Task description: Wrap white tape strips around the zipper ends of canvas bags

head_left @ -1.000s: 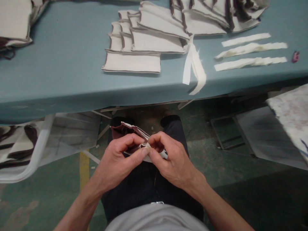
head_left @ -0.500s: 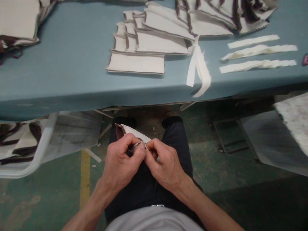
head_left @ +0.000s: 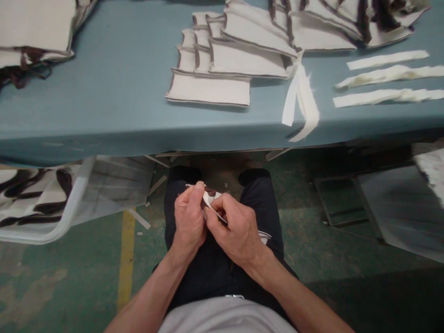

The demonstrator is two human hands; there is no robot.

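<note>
Over my lap, my left hand (head_left: 189, 219) and my right hand (head_left: 236, 229) are closed together on a small cream fabric piece with dark brown trim (head_left: 211, 198). Most of the piece is hidden under the fingers; a corner shows between the hands and an edge pokes out by my right wrist. On the blue-grey table (head_left: 114, 101) beyond lie several stacked cream fabric pieces with brown edges (head_left: 222, 64).
Cream strips (head_left: 385, 76) lie at the table's right. A white ribbon (head_left: 300, 99) hangs over the front edge. More fabric piles sit at the far left (head_left: 34, 32) and far right (head_left: 347, 21). A plastic bin (head_left: 52, 203) with fabric stands under the table, left.
My hands have closed tighter round the fabric piece, folding it smaller, so less of it shows. The view has shifted slightly, so the table's contents sit further right.
</note>
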